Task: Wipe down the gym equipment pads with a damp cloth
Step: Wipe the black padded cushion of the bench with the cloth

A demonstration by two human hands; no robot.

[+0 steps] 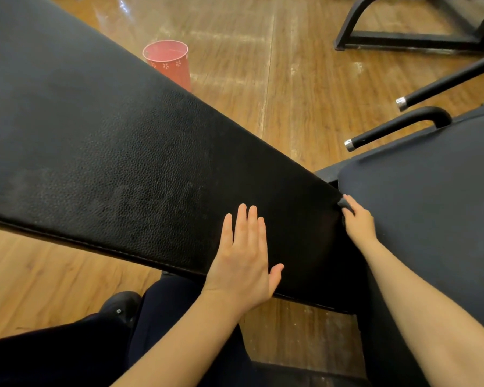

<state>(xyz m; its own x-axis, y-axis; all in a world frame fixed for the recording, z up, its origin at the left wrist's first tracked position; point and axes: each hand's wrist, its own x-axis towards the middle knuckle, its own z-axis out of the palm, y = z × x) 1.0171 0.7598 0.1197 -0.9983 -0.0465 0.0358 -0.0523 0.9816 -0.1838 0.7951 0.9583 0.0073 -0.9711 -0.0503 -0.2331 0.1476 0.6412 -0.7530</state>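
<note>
A long black leather back pad (129, 152) slants across the view, its surface streaked with damp patches. My left hand (243, 258) lies flat on its lower end, fingers straight and together. At the gap between this pad and the dark seat pad (430, 196), my right hand (358, 219) curls its fingers round a small dark grey cloth (343, 203). Most of the cloth is hidden under the fingers and in the gap.
A red bucket (169, 61) with white flower marks stands on the wooden floor behind the back pad. Two black handles with chrome tips (397, 129) jut out at the right. A black machine frame (408, 40) sits at the back right. My dark-trousered legs are below.
</note>
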